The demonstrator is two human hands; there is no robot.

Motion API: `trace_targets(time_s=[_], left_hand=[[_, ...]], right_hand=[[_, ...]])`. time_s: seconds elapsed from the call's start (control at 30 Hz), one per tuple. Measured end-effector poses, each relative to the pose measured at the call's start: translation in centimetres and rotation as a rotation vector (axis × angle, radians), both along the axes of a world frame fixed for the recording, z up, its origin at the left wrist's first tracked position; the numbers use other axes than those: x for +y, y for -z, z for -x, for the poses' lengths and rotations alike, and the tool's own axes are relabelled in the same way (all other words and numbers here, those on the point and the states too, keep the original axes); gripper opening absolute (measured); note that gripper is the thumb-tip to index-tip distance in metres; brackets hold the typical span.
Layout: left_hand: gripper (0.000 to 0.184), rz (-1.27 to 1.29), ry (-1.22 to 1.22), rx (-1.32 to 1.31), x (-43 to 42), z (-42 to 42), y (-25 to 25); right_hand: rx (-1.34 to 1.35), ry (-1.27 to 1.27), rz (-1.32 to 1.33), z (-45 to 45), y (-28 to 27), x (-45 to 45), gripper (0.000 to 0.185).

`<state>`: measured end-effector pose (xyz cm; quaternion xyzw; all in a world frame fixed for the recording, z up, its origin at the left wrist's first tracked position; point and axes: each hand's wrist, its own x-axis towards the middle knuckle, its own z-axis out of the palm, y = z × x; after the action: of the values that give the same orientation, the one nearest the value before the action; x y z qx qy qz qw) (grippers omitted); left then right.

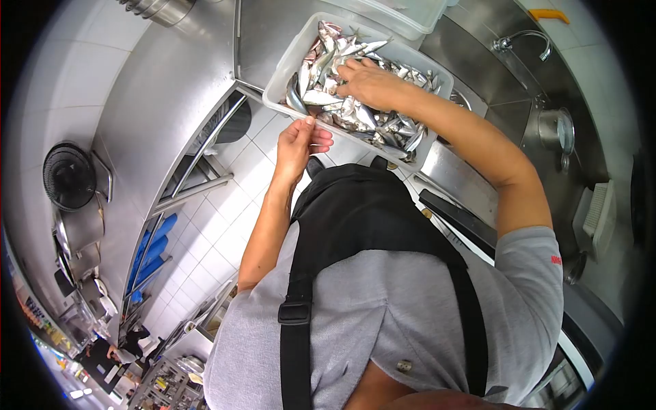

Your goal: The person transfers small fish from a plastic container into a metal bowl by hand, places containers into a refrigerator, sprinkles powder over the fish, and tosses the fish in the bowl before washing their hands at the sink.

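A translucent plastic bin (290,51) full of small silvery fish (324,98) rests at the counter's edge in front of me. My right hand (369,83) reaches over it from the right. Its fingers are spread and bent down among the fish near the middle of the bin, and no fish is visibly gripped. At the near left corner, my left hand (303,142) is beside the bin's front wall. Its thumb tip is up at the rim, and the loosely bent fingers lie just below with nothing seen in them.
Behind the bin stands another translucent container (403,19). A steel sink with a faucet (523,44) is at the right, with a metal pot (553,130) and a white brush (596,212). A black mesh basket (70,175) sits on the left counter (147,89).
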<state>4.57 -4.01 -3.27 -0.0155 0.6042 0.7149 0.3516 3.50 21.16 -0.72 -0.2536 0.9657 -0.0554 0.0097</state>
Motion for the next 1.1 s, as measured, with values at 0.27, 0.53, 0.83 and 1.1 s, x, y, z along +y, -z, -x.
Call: trace_targets(time_s=[0.27,0.53,0.83,1.1], left_hand=[[0.034,0.012,0.021,0.009,-0.2,0.0,0.1],[0.033,0.002,0.02,0.01,-0.1,-0.1,-0.2],[0.034,0.012,0.009,0.019,-0.1,-0.3,0.0],[0.037,0.027,-0.002,0.011,0.0,-0.3,0.0]], right_hand=[[-0.188,-0.058,-0.032,1.2,-1.9,1.4,0.014],[-0.229,-0.092,-0.182,0.8,-1.1,2.7,0.019],[-0.318,0.078,0.07,0.3,-6.8,5.5,0.035],[-0.171,0.406,0.477,-4.3,-14.3,14.5,0.035]])
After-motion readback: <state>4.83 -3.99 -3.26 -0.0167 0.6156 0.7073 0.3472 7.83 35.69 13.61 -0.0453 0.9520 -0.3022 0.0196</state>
